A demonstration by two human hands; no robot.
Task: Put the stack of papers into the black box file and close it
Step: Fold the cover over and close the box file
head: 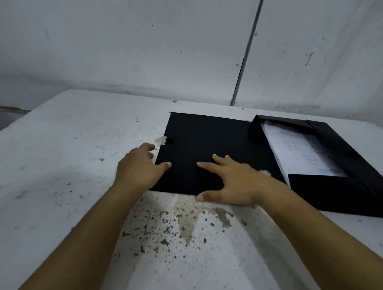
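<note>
Looking down from the head camera, the black box file point(274, 163) lies open on the white counter point(62, 159), its lid point(208, 146) folded out flat to the left of the tray. The stack of papers point(302, 149) already sits in the tray on the right, tilted with its far end leaning on the tray's back wall, and a black inner flap point(340, 189) covers its near end. So the loading looks done, and what remains, as I judge it, is swinging the lid over the tray and fastening it.

The left hand point(140, 166) rests at the lid's left edge, thumb on top of the black surface and fingers curled toward the edge; whether they have hooked under it I cannot tell. The right hand point(230, 183) lies spread and flat on the lid near its front edge, palm down, gripping nothing.

The file reads as matt black plastic or coated board, thin and rigid, with sharp straight edges and shallow walls round the tray. A small pale tab point(164, 140) juts from the lid's left edge, probably part of the closure. The papers are plain white sheets with faint print and a bluish patch near the bottom. The counter is painted white, scuffed, and speckled with brown flecks and a stain point(185, 223) just in front of the file. Behind it stands a grey-white panelled wall point(125, 40).
</note>
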